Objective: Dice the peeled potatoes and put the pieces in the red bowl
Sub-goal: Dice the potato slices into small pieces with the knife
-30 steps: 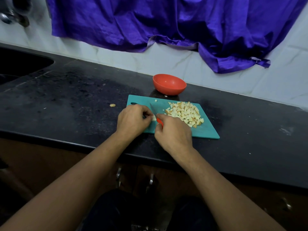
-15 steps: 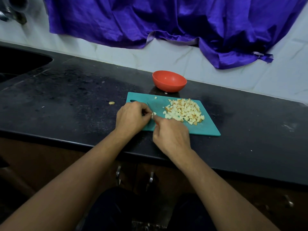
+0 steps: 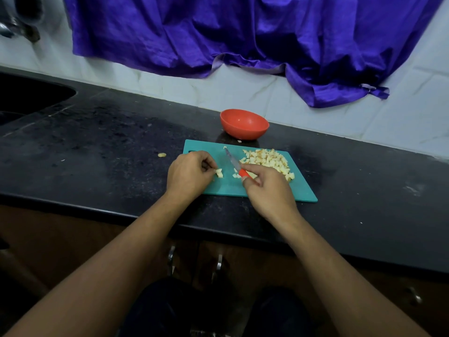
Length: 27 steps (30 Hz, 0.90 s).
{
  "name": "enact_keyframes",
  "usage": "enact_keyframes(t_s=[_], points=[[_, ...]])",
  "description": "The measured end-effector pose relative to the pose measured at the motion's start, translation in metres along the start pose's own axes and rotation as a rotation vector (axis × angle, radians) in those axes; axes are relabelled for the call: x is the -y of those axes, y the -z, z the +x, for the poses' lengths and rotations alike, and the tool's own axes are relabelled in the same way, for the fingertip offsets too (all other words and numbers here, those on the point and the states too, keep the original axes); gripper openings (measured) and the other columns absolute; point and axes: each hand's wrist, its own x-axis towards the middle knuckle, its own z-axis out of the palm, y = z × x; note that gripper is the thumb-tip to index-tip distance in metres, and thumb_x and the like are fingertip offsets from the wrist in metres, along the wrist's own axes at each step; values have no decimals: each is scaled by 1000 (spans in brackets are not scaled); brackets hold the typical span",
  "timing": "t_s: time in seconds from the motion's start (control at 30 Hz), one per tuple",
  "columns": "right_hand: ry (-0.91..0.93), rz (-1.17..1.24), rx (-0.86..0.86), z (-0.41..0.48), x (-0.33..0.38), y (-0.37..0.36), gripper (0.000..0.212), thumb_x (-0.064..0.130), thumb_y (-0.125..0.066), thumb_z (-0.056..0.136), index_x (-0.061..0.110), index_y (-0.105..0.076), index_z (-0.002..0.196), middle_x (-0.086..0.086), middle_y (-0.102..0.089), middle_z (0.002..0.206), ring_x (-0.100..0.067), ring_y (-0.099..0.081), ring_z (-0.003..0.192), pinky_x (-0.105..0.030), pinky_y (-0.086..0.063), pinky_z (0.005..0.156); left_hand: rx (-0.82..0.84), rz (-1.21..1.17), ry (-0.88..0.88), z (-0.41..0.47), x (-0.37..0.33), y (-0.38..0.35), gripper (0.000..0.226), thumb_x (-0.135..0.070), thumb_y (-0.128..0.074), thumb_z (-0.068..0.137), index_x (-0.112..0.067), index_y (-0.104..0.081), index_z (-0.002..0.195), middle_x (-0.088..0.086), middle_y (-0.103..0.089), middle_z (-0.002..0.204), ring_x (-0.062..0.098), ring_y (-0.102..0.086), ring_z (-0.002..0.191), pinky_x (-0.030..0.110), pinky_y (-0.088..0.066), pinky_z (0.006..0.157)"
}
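Left hand [image 3: 189, 175] curled, pinching a small potato bit [image 3: 219, 173] steady on the teal board [image 3: 301, 190] for cutting. Right hand [image 3: 269, 190] grips knife [image 3: 232, 161] by its red handle, blade beside the diced pile [image 3: 267, 160]. Red bowl [image 3: 244, 124] on the table just behind board, handy for transfer, contents unclear
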Motion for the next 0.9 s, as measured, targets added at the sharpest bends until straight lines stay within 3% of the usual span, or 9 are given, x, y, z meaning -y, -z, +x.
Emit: enact_keyframes(t_s=[0.07, 0.13, 0.3, 0.4, 0.53, 0.67, 0.9], points=[[65, -119, 13, -4, 9, -5, 41, 31, -57, 98, 40, -62, 138, 13, -71, 89, -7, -57, 62, -31, -46, 56, -29, -30, 6, 1, 2, 0, 13, -16, -73, 85, -29, -71, 82, -15, -70, 77, 3, -66, 76, 36, -59, 79], [106, -197, 13, -8, 13, -11, 43, 33, -55, 99, 39, -59, 141, 10, -73, 105, -10, -61, 75, -34, -51, 63, -56, -56, 6, 1, 4, -1, 16, -14, -72, 85, -28, -67, 80, -14, -69, 75, 2, -66, 73, 36, -59, 78], [158, -286, 0, -15, 19, -17, 44, 33, -51, 100, 37, -56, 143, 7, -72, 94, -14, -62, 80, -35, -54, 70, -26, -45, -11, 1, 3, -1, 10, -18, -74, 84, -28, -71, 82, -15, -70, 75, 1, -66, 74, 35, -59, 78], [175, -332, -12, -12, 25, -19, 44, 33, -50, 100, 36, -56, 143, 4, -72, 99, -17, -64, 89, -36, -52, 75, 4, -24, -19, 1, 3, -1, 6, -25, -76, 82, -31, -74, 82, -16, -71, 77, 3, -67, 78, 36, -59, 78], [205, -406, -11, -12, 33, -23, 43, 33, -48, 101, 34, -56, 143, 2, -72, 103, -19, -65, 94, -35, -47, 74, 20, 10, -11, 1, 3, -1, 11, -26, -74, 81, -36, -73, 78, -16, -74, 83, 9, -70, 85, 37, -59, 83], [214, -478, 13, -14, 35, -29, 45, 31, -46, 102, 31, -51, 146, -1, -69, 99, -22, -64, 91, -34, -41, 69, 11, 21, -23, 1, 3, -1, 11, -23, -73, 83, -34, -75, 81, -17, -74, 85, 5, -69, 83, 36, -59, 83], [233, -526, 80, -13, 29, -29, 47, 30, -45, 103, 33, -46, 150, -3, -67, 105, -23, -63, 95, -39, -50, 77, 13, 44, -22, 1, 2, -1, 7, -26, -75, 83, -33, -76, 85, -16, -74, 86, 5, -68, 82, 37, -59, 81]])
